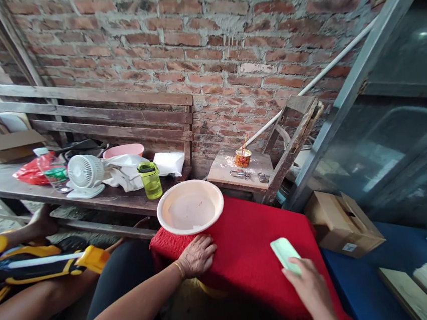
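My left hand (197,256) lies palm down on the front edge of a red cloth (253,236), its fingers lying on the fabric. Just behind it stands a pale round basin (190,206) with a little clear liquid and a few specks inside. At the right, my right hand (309,282) is closed around the near end of a pale green, flat oblong object with rounded corners (284,254). That object is held over the red cloth, and its underside is hidden.
A wooden bench (117,106) along the brick wall carries a white fan (85,173), a green bottle (150,180) and a pink basin (123,150). A wooden chair (220,172) holds a cup and padlocks. Right stands a cardboard box (338,223). Another person's bare leg (56,296) shows left.
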A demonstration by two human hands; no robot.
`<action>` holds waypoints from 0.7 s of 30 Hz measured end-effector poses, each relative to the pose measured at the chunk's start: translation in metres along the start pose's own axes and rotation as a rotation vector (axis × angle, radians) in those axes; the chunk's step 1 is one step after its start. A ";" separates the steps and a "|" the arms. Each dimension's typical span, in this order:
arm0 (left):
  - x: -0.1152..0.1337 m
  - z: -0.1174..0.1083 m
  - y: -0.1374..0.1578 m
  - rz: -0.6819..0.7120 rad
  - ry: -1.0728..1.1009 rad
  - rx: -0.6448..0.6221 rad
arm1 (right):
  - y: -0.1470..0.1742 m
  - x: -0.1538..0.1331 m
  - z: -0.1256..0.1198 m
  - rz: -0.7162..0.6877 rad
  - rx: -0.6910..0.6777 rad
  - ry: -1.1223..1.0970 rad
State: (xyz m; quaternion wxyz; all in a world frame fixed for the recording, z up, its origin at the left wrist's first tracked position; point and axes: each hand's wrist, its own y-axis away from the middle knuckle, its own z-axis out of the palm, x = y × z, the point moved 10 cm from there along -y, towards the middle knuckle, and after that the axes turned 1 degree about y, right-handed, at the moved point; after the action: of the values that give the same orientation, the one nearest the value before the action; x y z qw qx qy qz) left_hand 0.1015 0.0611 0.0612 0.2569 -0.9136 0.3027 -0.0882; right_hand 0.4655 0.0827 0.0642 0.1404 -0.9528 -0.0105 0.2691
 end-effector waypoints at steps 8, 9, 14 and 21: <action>-0.002 0.004 -0.004 -0.044 0.077 -0.102 | 0.012 0.125 -0.098 0.535 0.132 0.189; -0.003 0.005 -0.004 -0.050 0.078 -0.116 | 0.006 0.110 -0.089 0.492 0.117 0.140; -0.001 0.009 -0.004 -0.053 0.063 -0.159 | -0.033 -0.010 -0.008 0.185 0.057 -0.113; 0.000 0.008 -0.004 -0.031 0.043 -0.151 | -0.041 -0.168 0.096 -0.266 -0.122 -0.114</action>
State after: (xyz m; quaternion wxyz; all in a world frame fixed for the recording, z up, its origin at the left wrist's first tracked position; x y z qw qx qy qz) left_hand 0.1059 0.0672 0.0559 0.1792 -0.9329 0.2996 -0.0888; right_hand 0.2743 0.1311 0.0828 0.1158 -0.9330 -0.1609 0.3004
